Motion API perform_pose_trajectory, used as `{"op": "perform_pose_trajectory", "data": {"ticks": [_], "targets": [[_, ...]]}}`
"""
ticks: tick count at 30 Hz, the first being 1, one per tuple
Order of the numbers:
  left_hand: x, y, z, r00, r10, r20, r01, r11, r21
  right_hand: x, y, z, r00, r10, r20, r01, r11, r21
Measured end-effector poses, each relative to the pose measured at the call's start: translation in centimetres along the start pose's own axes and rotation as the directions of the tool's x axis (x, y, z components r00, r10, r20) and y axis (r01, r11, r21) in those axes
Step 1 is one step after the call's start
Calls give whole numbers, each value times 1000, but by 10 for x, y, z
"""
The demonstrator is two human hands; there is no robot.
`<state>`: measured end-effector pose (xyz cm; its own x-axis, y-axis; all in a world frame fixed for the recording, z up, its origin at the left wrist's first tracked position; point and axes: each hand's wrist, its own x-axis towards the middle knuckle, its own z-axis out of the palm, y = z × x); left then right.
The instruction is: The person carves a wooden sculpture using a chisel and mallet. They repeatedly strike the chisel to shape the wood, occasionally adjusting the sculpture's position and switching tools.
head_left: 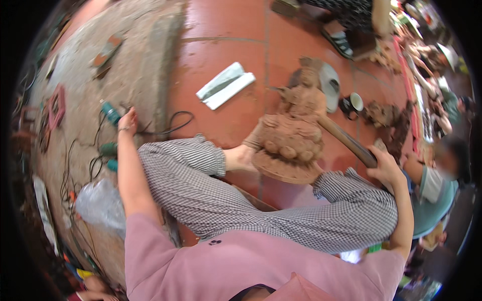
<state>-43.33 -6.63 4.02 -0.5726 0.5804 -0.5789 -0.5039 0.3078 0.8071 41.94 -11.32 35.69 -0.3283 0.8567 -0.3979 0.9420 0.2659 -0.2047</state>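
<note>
A brown carved figure (pixel 301 100) sits on a round petalled base (pixel 288 168), between my bare feet. My right hand (pixel 385 165) is closed around the near end of a long wooden handle (pixel 346 139). The handle's far end meets the figure's side, and I cannot tell whether a tool head lies there. Off to the left, my left hand (pixel 129 122) is closed beside a green power tool (pixel 109 112) on the rough ledge. Blur hides what its fingers hold, if anything.
A folded white sheet (pixel 226 86) lies on the red tiles. Right of the figure are a grey sandal (pixel 329 86), a dark cup (pixel 351 104) and a brown lump (pixel 380 114). Cables and a clear plastic bag (pixel 103 203) lie left. Another person (pixel 442 185) sits close on the right.
</note>
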Motion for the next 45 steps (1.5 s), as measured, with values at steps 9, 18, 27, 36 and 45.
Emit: {"op": "perform_pose_trajectory", "data": {"ticks": [9,18,27,36,45], "targets": [[-244,-39,202,801,141,582,-237,967,93,-4,-3,2,987,119,109,-127,990,65],[-360,-102,303,359,-56,932,-101,990,99,-1,-8,1,997,70,41,-72,996,61],[-350,-118,301,215,-26,976,-242,967,79,1,-9,-1,994,99,48,-105,983,153],[-358,-134,284,295,40,955,-206,978,22,5,-16,-3,996,81,35,-84,988,127],[-369,-137,284,257,151,955,-411,911,-34,7,-18,-1,998,46,36,-49,994,99]]}}
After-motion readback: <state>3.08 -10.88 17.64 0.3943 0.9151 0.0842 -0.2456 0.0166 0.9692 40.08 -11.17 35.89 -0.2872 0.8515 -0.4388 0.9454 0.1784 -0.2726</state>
